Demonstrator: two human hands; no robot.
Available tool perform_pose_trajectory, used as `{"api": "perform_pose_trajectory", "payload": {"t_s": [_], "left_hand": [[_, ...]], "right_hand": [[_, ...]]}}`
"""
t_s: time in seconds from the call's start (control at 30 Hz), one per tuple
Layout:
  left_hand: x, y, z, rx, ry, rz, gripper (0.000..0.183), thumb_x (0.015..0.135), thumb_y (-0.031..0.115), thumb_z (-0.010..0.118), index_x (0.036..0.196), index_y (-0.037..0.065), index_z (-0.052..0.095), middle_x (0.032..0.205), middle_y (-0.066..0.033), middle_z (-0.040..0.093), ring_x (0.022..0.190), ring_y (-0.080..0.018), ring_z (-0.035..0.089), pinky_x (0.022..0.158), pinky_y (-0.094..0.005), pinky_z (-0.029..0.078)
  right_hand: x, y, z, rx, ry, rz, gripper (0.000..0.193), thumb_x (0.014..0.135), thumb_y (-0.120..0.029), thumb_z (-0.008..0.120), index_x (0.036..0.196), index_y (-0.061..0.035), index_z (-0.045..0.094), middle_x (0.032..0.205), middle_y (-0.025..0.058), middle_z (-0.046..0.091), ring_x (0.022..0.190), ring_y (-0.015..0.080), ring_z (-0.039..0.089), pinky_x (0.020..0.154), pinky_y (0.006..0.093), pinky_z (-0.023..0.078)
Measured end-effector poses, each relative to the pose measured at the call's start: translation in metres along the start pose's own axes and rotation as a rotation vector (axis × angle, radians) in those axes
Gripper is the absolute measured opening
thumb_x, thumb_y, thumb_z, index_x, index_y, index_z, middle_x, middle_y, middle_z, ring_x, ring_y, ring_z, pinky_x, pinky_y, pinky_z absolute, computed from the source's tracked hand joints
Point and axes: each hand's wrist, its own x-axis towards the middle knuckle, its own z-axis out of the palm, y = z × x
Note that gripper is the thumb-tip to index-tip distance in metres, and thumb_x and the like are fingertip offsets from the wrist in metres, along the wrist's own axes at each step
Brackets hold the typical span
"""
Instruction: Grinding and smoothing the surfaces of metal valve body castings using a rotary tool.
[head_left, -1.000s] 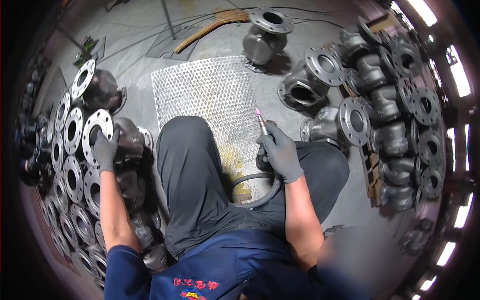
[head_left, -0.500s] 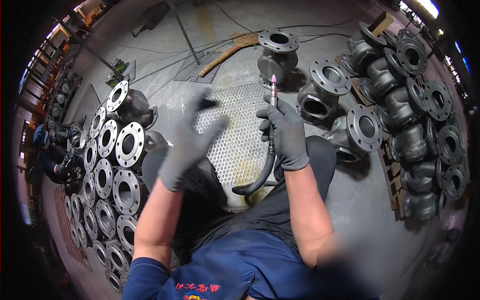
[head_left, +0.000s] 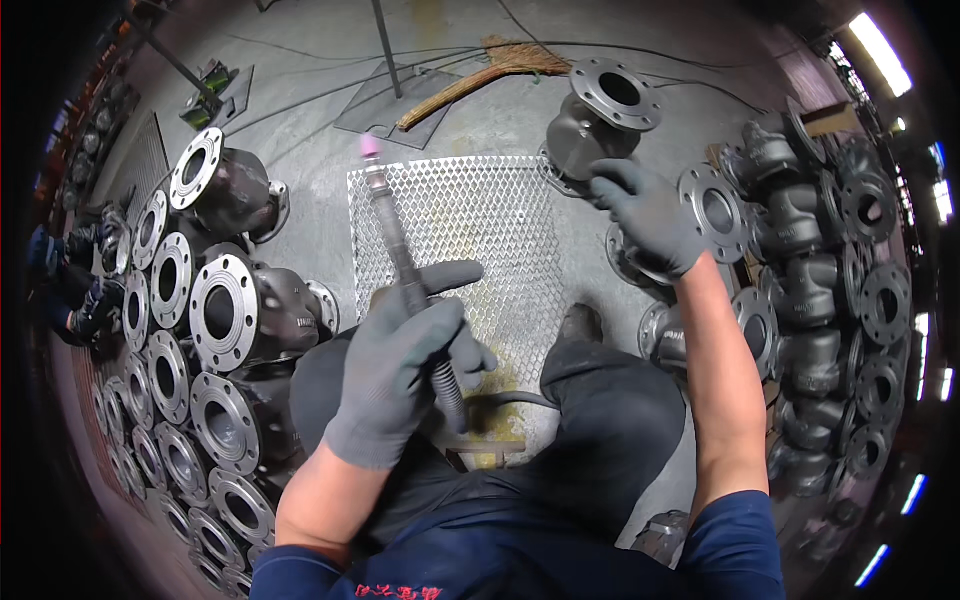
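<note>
My left hand (head_left: 385, 375), in a grey glove, is wrapped round a slim pencil grinder (head_left: 397, 240) with its index finger stretched out. The tool's pink stone tip points up and away from me, and a ribbed hose runs down from its lower end. My gloved right hand (head_left: 655, 220) holds nothing that I can see, its fingers apart and pointing left. It is nearest to a dark flanged valve body (head_left: 585, 140) standing upright with a drilled flange on top; whether the fingertips touch it, I cannot tell. Another valve body (head_left: 716, 212) stands just right of that hand, partly hidden.
A diamond-mesh plate (head_left: 510, 240) lies on the floor between my legs. Flanged valve bodies (head_left: 225, 305) are stacked at left, more (head_left: 805, 290) at right. A straw broom (head_left: 480, 85) and cables lie beyond. Another person (head_left: 75, 290) works at far left.
The grinder has passed from my right hand to my left. My right hand has moved right, near the standing valve body. The view has shifted slightly.
</note>
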Motion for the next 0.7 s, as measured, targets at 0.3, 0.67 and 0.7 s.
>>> {"api": "perform_pose_trajectory", "payload": {"t_s": [0.3,0.67,0.7], "left_hand": [[0.018,0.01,-0.037,0.01,0.145,-0.052,0.046,0.106,0.017,0.055,0.144,-0.009,0.051,0.067,-0.0105,0.064,0.063,-0.0233,0.065,0.078,-0.0361,0.059],[0.01,-0.024,-0.058,0.048,0.411,-0.11,0.048,0.102,0.012,0.058,0.145,-0.007,0.05,0.08,-0.0119,0.07,0.063,-0.0181,0.067,0.061,-0.0271,0.055],[0.012,-0.021,-0.056,0.03,0.455,-0.163,0.048,0.102,0.012,0.057,0.145,-0.008,0.049,0.08,-0.0122,0.07,0.062,-0.0182,0.067,0.062,-0.0276,0.056]], "right_hand": [[0.156,0.092,-0.015,-0.66,0.491,0.017,0.065,0.099,-0.043,0.065,0.151,-0.0048,0.056,0.147,0.0291,0.06,0.14,0.0442,0.056,0.117,0.0484,0.046],[0.26,0.108,0.001,-0.732,0.113,0.162,0.11,0.087,-0.059,0.074,0.167,-0.0025,0.024,0.14,0.0344,0.064,0.131,0.0481,0.063,0.114,0.0502,0.049],[0.261,0.112,-0.004,-0.724,0.088,0.138,0.112,0.086,-0.057,0.073,0.169,-0.0044,0.019,0.137,0.0355,0.066,0.127,0.0493,0.065,0.113,0.0505,0.05]]}}
